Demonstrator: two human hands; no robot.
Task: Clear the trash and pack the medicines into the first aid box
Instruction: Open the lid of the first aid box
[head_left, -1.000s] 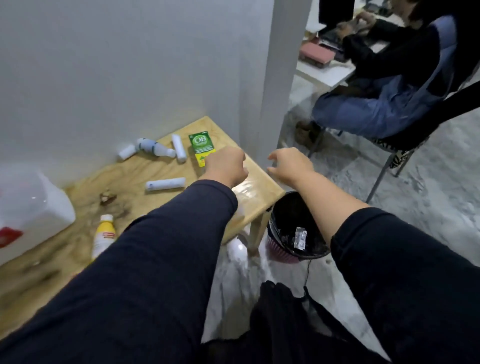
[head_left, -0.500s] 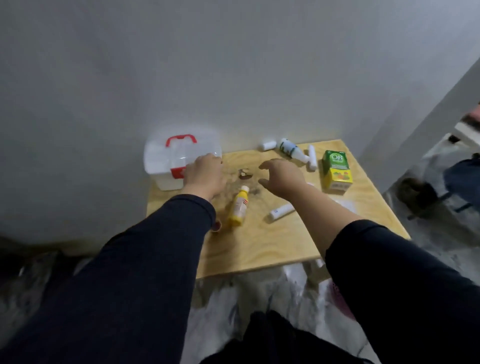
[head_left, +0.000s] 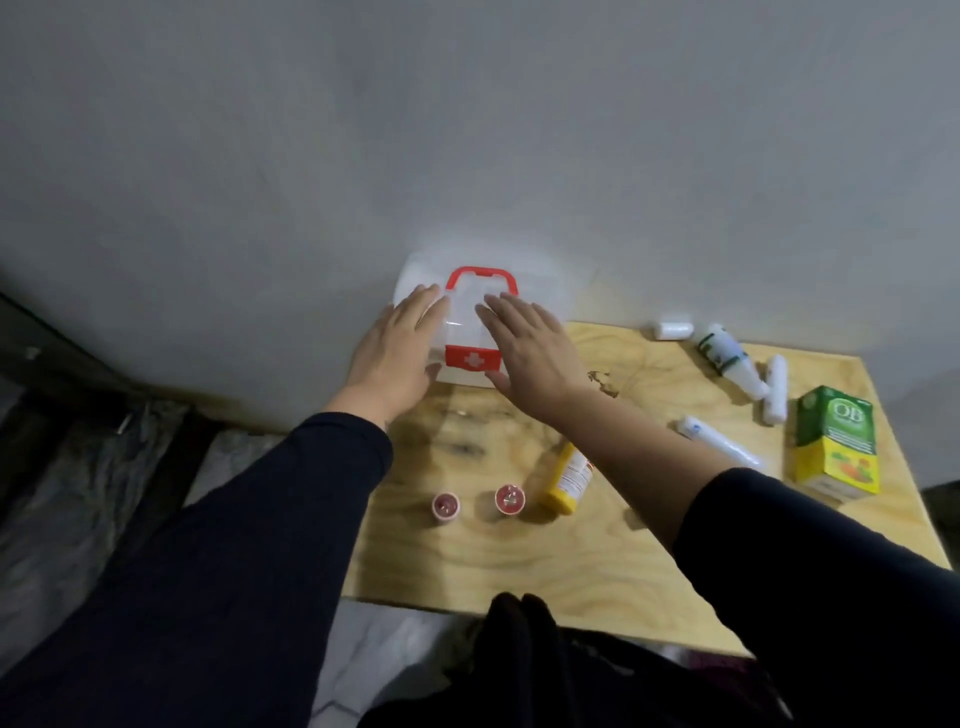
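Observation:
A white first aid box with a red handle and red cross latch stands shut at the back of the wooden table, against the wall. My left hand lies flat against its left side with fingers spread. My right hand reaches its right front, fingers apart. A yellow bottle lies under my right forearm. Two small red-capped pots stand near the front. A white tube, a green and yellow carton, a green-labelled white bottle and white rolls lie to the right.
A small brown scrap lies on the table right of my right hand. A grey wall rises straight behind the table. Dark floor and crumpled sheeting sit to the left. Dark cloth is at the table's near edge.
My view swung left from the black bin and table corner to the first aid box. Both hands moved from the table's right edge, opened, and came up to the box.

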